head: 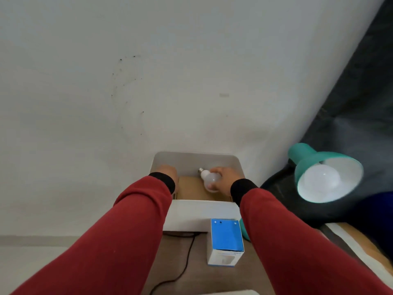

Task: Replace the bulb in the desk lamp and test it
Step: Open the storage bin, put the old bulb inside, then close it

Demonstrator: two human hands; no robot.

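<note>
A white bulb [209, 179] with a metal screw base lies in an open white box [195, 213] against the wall, over brown cardboard. My right hand [225, 175] is closed around that bulb. My left hand [168, 170] rests at the box's left inner wall; its fingers are hidden, and nothing shows in it. At the right, the teal desk lamp [306, 160] tilts toward me with another white bulb [321, 180] seated in its shade. A blue and white bulb carton [226, 241] stands open in front of the box.
A black cable [187, 258] runs across the brown surface toward me. Dark fabric [350, 116] covers the right side behind the lamp. A white wall [127, 81] rises right behind the box. A striped surface [357, 243] lies at the lower right.
</note>
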